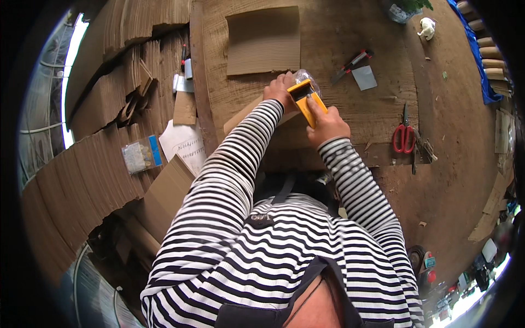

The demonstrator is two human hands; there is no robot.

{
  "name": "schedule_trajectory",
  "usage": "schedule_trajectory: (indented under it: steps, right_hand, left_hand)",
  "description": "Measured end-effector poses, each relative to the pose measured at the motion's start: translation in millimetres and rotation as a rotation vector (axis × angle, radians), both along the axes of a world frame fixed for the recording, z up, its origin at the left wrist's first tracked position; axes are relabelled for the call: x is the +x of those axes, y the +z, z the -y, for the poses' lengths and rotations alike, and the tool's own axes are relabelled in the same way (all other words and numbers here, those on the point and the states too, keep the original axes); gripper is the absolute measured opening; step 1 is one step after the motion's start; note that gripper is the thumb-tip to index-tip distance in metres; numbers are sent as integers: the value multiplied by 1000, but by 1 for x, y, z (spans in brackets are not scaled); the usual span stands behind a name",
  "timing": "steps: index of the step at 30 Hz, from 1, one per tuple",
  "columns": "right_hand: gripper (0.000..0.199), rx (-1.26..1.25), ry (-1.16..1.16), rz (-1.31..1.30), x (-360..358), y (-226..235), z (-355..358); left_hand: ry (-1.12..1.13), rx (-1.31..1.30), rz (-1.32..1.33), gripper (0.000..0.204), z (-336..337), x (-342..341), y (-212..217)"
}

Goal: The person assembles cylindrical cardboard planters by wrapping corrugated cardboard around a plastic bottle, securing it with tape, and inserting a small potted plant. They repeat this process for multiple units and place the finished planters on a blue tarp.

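Wrapping round the yellow tape dispenser (313, 111) above the worktop's (377, 128) near half, the right hand (331, 126) seems midway through taping the cardboard piece (245, 113), the left hand's (278, 89) grip unclear, while the cardboard sheet (264, 42) farther toward the far edge looks unworked.

Left arm: reaches up and to the right in a striped sleeve (232, 150), longer in view than the other.
Left hand (278, 92): farther forward, back of the hand showing, its fingertips partly hidden.
Right arm (362, 177): angles up and to the left, sleeved to the wrist.
Right hand (332, 126): closed in a grip, one digit stretched forward.
Both hands: near each other, ahead of the chest (292, 240).
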State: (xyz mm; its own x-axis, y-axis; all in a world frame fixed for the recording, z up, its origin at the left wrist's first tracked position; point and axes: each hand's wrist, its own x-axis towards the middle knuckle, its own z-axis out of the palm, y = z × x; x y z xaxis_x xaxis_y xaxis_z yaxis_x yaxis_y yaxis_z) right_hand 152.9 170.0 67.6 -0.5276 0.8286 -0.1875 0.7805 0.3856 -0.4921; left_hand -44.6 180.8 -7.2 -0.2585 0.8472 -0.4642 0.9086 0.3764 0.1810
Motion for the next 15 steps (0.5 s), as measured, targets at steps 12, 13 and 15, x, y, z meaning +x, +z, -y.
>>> schedule_trajectory:
  steps: [12, 13, 15]
  right_hand:
    - [68, -38, 103, 109, 37, -52, 2]
    - [69, -28, 104, 104, 24, -53, -6]
    - [69, -16, 116, 97, 1, -49, -20]
  left_hand:
    - [18, -211, 648, 114, -49, -97, -35]
    - [23, -230, 664, 113, -55, -110, -45]
    - [84, -227, 694, 112, -60, -132, -47]
